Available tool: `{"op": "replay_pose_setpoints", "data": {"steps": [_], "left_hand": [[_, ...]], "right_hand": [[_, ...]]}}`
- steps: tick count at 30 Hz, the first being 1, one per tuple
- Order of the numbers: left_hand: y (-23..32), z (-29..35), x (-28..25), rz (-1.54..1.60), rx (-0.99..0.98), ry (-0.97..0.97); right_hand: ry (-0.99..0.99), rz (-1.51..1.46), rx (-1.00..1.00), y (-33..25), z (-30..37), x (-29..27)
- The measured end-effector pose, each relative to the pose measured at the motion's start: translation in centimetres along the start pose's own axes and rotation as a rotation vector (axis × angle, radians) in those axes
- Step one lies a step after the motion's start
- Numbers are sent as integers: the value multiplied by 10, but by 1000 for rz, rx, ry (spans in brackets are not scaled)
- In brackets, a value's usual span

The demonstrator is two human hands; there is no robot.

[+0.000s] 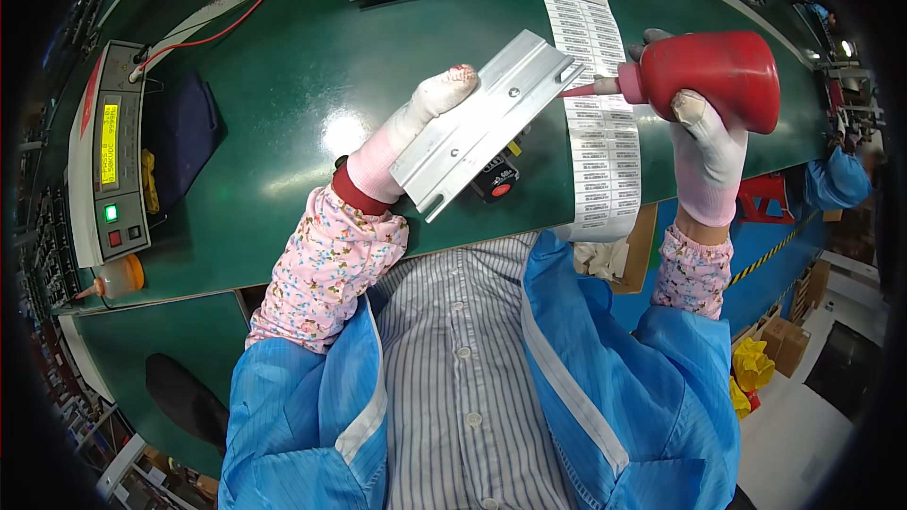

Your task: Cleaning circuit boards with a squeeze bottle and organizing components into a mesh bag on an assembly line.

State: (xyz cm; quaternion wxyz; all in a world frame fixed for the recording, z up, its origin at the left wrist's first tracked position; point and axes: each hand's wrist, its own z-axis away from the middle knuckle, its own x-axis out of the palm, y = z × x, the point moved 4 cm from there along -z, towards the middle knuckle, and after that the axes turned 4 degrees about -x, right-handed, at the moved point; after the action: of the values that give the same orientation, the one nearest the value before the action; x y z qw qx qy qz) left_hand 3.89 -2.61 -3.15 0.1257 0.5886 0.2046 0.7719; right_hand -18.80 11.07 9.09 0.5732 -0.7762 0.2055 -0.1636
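A person in a blue coat and white gloves works over a green bench [312, 66]. The left hand [416, 123] grips a tilted metal rail [487, 118], held above the bench in the middle of the view. The right hand [709, 146] is closed around a red squeeze bottle [723, 76], its nozzle touching the rail's far right end. A strip of white labels [600, 113] lies just beyond. A grey tester [109, 151] sits at far left, an orange bottle [118, 276] near it.

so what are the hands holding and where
The left hand holds a metal rail along its left edge; the right hand grips a red squeeze bottle around its body.
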Motion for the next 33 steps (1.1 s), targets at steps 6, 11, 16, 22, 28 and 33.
{"op": "replay_pose_setpoints", "data": {"steps": [6,11,16,22,28,33], "left_hand": [[-3,3,0,-98,36,64],[-2,5,-3,-83,9,-2],[3,6,2,-113,60,29],[18,14,53,-89,274,159],[12,12,13,-255,299,380],[24,19,23,-573,512,581]], "right_hand": [[7,23,16,1,0,-3],[-10,-35,29,3,-5,-4],[148,-56,114,35,-17,-46],[425,-271,346,44,-14,-132],[141,631,709,7,20,-209],[-16,1424,796,14,31,-235]]}}
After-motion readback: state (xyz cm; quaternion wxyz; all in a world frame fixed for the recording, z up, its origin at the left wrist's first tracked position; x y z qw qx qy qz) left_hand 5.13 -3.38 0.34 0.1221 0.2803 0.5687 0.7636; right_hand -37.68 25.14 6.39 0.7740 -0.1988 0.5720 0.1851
